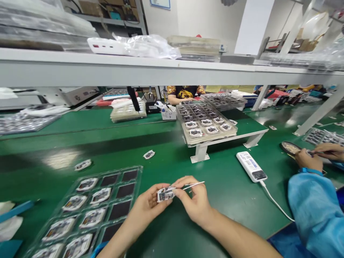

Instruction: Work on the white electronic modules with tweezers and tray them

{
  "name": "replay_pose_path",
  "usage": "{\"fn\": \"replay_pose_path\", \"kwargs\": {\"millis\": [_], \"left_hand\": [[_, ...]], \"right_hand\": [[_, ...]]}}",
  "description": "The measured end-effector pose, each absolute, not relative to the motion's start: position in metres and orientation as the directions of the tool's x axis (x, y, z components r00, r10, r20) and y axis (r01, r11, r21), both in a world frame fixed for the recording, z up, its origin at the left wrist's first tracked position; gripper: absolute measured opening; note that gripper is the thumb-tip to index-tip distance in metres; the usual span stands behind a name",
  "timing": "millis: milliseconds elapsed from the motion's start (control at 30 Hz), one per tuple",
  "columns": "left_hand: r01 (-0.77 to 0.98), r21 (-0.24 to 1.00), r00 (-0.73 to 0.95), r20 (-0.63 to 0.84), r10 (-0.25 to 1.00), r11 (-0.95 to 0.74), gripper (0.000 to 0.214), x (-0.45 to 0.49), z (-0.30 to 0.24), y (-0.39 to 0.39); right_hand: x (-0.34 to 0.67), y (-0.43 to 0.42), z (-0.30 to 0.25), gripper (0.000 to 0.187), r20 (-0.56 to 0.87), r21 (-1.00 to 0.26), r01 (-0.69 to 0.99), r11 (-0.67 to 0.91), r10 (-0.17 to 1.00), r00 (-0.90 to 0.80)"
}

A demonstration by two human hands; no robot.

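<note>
Between the fingers of my left hand [149,204] is a small white-framed electronic module [164,194], held above the green bench. My right hand [195,200] is closed on thin, pale tweezers [195,184], whose back end sticks out to the right. Its fingertips meet the module's right side; the tweezer tips are too small to make out. Left of my hands lies a clear compartment tray [142,175] with several similar modules [92,216] in its left columns and dark pads in the other pockets. Two loose modules [149,154] rest on the bench behind the tray.
A raised green stand [249,125] carries stacked module trays [211,134]. To its front right lies a white power bank [251,166] with a cable. At right, a co-worker's blue sleeve [314,204] and hands work near a dark dish [290,147]. A white shelf [172,73] spans overhead.
</note>
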State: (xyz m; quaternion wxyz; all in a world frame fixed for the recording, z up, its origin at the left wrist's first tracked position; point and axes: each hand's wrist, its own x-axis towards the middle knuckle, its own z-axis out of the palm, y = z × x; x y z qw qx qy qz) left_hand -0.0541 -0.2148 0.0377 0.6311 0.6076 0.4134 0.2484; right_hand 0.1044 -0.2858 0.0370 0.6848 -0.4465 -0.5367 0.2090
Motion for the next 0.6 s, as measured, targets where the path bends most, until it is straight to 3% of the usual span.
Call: {"fn": "replay_pose_path", "kwargs": {"millis": [600], "left_hand": [[0.188,0.976,0.572,-0.202,0.795,0.112,0.033,-0.067,0.023,-0.238]], "right_hand": [[0.099,-0.285,0.022,0.003,0.470,-0.879,0.185,0.438,0.860,0.198]]}}
